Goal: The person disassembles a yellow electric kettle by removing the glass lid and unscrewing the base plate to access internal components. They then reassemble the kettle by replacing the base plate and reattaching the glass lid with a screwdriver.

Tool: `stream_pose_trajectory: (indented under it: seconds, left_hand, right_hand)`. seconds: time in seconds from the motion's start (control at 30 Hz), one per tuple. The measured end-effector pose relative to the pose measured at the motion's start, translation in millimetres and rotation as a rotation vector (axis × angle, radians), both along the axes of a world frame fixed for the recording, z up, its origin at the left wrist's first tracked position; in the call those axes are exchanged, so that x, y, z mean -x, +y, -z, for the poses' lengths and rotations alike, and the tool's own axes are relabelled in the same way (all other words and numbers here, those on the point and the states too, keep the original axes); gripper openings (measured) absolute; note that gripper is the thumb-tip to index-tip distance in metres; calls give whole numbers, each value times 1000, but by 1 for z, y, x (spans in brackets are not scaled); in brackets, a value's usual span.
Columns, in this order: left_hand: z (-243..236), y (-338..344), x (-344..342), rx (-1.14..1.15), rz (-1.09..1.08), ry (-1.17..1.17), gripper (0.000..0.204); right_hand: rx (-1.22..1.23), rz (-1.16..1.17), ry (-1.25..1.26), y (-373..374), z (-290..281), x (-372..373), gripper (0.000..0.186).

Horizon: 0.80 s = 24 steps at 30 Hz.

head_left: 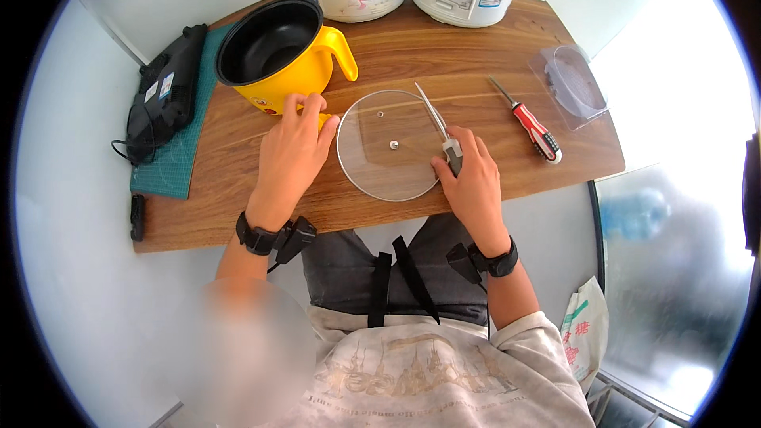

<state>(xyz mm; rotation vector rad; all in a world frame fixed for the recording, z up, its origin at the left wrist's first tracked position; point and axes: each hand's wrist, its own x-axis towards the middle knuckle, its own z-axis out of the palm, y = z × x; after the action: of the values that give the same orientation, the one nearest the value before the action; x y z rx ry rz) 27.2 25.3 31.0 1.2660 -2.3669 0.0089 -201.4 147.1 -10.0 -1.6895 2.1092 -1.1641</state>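
Observation:
My left hand (293, 150) curls its fingers around a small yellow piece (326, 122), just in front of the yellow pot (277, 91) with a black inside. My right hand (469, 182) grips the grey handle of a silver-bladed tool (434, 115), apparently scissors, which lies over the right edge of a round glass lid (372, 170). The lid rests flat between my hands, with two small metal bits showing near its middle. To the right of that, a red-handled screwdriver (535, 129) lies on the wooden table (214, 218).
Two white cookers (349, 0) stand at the back. A clear plastic item (571, 83) sits at the back right. On the left lie a green mat (162, 178), a black device (166, 87) and a small black object (137, 218). A bag (585, 329) is below the table's right.

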Motion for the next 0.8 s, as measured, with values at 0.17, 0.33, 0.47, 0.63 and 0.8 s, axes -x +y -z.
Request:
stream_pose_trajectory:
  seconds: [0.17, 0.33, 0.47, 0.63, 0.8]
  left_hand:
    - [-13, 13, 25, -73, 324, 35, 16]
    - [7, 15, 47, -229, 459, -45, 13]
    - [11, 12, 52, -265, 429, -99, 12]
    - [10, 14, 59, -189, 420, -196, 10]
    - [12, 12, 56, -108, 470, -230, 10]
  right_hand:
    - [-18, 6, -20, 1, 1, 2, 47]
    - [-32, -4, -31, 0, 3, 3, 44]
    - [-32, -4, -30, 0, 2, 3, 43]
    - [-25, -3, -21, 1, 4, 4, 43]
    - [-42, -9, -23, 0, 1, 4, 42]
